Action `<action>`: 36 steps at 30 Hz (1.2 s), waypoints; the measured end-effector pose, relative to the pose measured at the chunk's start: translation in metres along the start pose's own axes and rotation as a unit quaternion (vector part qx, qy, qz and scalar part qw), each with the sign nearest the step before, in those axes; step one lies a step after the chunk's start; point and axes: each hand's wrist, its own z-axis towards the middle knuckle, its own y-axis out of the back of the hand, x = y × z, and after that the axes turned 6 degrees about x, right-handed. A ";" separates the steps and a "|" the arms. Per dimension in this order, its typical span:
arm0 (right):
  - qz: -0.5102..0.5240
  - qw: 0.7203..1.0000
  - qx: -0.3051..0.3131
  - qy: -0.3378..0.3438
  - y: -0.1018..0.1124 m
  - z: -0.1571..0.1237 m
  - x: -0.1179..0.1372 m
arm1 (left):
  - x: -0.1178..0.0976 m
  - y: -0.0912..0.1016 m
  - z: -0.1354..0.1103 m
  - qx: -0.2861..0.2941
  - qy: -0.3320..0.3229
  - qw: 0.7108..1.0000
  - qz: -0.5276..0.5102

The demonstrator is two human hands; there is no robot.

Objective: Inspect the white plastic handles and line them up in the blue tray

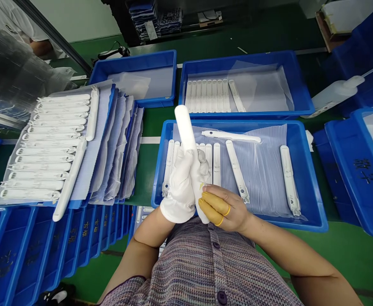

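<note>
My left hand (182,182), in a white glove, is closed round a long white plastic casing (185,127). The casing stands tilted in front of my chest, its rounded end pointing away from me. Yellow finger cots cover two fingers of my right hand (223,206). Those fingers are bent and pressed together against the casing's lower end. A small yellow patch shows by the fingertips; I cannot tell what it is. Beneath both hands is a blue tray (314,191) lined with translucent sheets. It holds several similar casings (237,170), some in a row partly hidden by my glove.
Left, a stack of lined sheets (92,163) carries a row of casings (43,166), with one casing (70,180) overhanging its edge. Farther back stand two blue trays (237,114) (132,63). A squeeze bottle (336,95) and more trays (352,170) are at right. Another person's arm (41,47) shows top left.
</note>
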 end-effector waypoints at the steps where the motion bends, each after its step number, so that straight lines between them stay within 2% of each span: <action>1: -0.003 1.000 0.001 0.002 0.001 0.000 0.000 | 0.000 0.000 0.000 -0.002 0.002 1.000 -0.002; 8: -0.005 1.000 -0.003 -0.004 0.001 0.002 0.000 | 0.001 -0.002 0.000 -0.018 0.000 1.000 0.011; 13: -0.001 1.000 -0.003 -0.017 0.002 0.002 -0.001 | 0.002 -0.002 0.000 -0.003 0.023 1.000 0.013; 17: -0.009 1.000 0.001 0.000 0.003 0.000 -0.002 | 0.002 -0.003 0.000 -0.009 -0.001 1.000 0.019; 22: -0.013 1.000 0.004 0.001 0.002 -0.002 -0.003 | 0.002 -0.005 -0.001 -0.003 0.020 1.000 0.014; 26: -0.003 1.000 -0.001 -0.002 0.001 -0.005 -0.002 | 0.003 -0.004 0.000 -0.009 -0.016 1.000 0.015; 31: -0.012 1.000 0.015 0.004 0.002 -0.007 -0.003 | 0.005 -0.002 0.001 -0.018 0.019 1.000 0.006; 36: -0.006 1.000 0.010 -0.003 0.003 -0.003 -0.003 | 0.005 -0.003 0.000 -0.018 -0.004 1.000 0.000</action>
